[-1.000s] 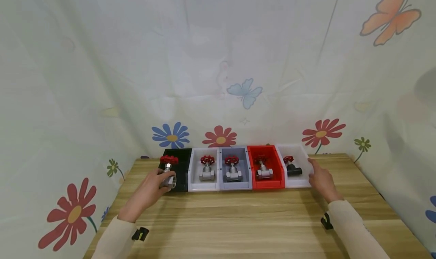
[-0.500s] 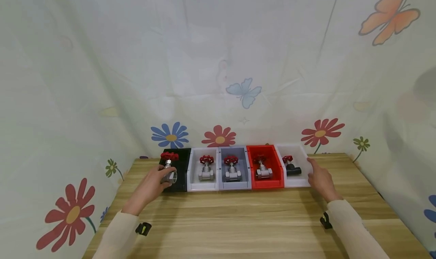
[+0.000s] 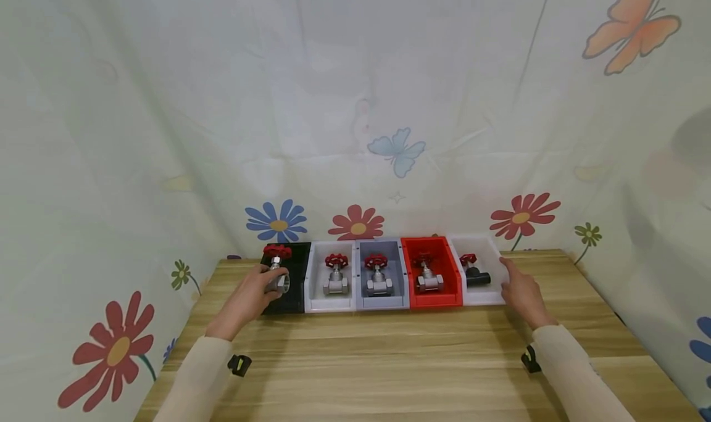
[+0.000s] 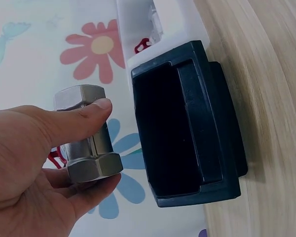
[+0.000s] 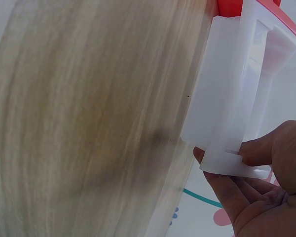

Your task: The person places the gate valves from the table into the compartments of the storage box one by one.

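My left hand (image 3: 250, 295) grips a metal gate valve (image 3: 277, 252) with a red handwheel, over the black bin (image 3: 297, 286) at the row's left end. In the left wrist view, thumb and fingers close round the steel valve body (image 4: 95, 169), beside the black bin's mouth; the handwheel is mostly hidden behind the hand. My right hand (image 3: 524, 293) pinches the side wall of the white bin (image 3: 489, 298) at the right end, thumb on one face and fingers on the other, as the right wrist view shows. A valve with a black body (image 3: 479, 279) lies in that bin.
Between the end bins stand a white bin (image 3: 331, 306), a grey bin (image 3: 383, 303) and a red bin (image 3: 437, 301), each holding a red-wheeled metal valve. The joined row sits at the back of a wooden table (image 3: 389, 360), before a flower-printed curtain (image 3: 333, 101).
The valve in my left hand has risen a little, and the left forearm has shifted slightly right. My right hand keeps its place on the white bin.
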Available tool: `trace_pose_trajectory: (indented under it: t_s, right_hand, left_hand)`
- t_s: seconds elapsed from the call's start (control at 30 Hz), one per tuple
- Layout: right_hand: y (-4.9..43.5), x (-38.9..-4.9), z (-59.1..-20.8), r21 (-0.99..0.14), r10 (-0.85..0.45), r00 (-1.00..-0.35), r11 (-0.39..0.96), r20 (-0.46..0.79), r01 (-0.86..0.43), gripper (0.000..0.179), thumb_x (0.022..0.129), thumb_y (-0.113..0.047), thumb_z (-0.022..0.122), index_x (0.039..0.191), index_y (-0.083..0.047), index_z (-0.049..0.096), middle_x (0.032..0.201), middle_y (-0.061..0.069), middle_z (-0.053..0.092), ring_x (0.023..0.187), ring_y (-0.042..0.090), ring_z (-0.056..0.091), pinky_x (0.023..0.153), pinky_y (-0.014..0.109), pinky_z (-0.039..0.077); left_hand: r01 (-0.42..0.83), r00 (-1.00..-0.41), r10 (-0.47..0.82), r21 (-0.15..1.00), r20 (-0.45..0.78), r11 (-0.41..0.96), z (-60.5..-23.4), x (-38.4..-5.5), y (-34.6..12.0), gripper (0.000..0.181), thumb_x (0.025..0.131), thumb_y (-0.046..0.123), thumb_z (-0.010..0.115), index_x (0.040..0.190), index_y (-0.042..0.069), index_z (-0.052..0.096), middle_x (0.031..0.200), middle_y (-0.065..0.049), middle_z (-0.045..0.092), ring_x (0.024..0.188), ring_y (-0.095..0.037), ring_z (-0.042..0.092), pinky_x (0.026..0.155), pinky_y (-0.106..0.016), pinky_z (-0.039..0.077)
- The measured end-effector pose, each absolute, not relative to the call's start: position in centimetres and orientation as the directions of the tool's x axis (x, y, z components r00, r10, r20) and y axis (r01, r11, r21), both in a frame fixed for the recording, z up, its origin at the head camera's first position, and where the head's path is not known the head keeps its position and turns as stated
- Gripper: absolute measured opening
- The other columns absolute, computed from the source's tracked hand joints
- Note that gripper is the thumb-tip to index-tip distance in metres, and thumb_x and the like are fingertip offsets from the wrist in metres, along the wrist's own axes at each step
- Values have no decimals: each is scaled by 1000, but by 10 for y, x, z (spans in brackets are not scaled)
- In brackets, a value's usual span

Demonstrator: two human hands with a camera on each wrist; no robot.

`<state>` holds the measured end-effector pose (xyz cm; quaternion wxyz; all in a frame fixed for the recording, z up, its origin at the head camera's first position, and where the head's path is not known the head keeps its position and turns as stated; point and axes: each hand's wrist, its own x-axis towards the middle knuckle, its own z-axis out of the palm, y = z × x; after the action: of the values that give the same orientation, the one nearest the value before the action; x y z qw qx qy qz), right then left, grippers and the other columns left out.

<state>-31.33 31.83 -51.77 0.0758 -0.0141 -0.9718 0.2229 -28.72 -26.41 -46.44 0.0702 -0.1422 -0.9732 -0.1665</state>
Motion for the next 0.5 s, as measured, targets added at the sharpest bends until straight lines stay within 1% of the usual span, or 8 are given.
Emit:
trace_pose_trajectory:
  t_s: [0.17, 0.27, 0.4, 0.5]
  right_hand:
    - [319, -314, -519, -436, 62, -988, 900, 139, -5, 59, 91, 1, 56, 146, 2, 34, 73, 20, 61, 61, 26, 50, 60, 40, 44]
    - [319, -315, -519, -438, 63, -988, 899, 141, -5, 59, 91, 1, 56, 146, 2, 34, 71, 18, 60, 61, 26, 49, 60, 41, 44]
    - [319, -314, -519, -440, 63, -987, 898, 146, -8, 58, 91, 1, 55, 145, 3, 34, 81, 25, 64, 65, 27, 52, 65, 45, 46]
    - [318, -315, -520, -442, 67, -988, 897, 140, -2, 58, 92, 1, 55, 146, 2, 34, 89, 28, 66, 67, 28, 54, 67, 47, 48]
  left_hand:
    - [289, -953, 243, 309, 179, 906, -468, -293, -264, 51, 86, 12, 74, 135, 15, 59, 122, -23, 56, 102, -33, 58, 84, -52, 53]
    - [291, -952, 244, 303, 184, 908, -470, -297, -265, 51, 86, 12, 75, 134, 15, 60, 120, -22, 57, 100, -32, 58, 83, -50, 53]
    - [298, -950, 252, 296, 182, 907, -472, -301, -265, 50, 86, 11, 74, 134, 14, 60, 118, -21, 58, 97, -30, 57, 81, -49, 52]
    - [306, -948, 262, 295, 182, 905, -474, -304, -265, 50, 86, 9, 74, 133, 13, 60, 117, -22, 58, 97, -31, 57, 81, -49, 52]
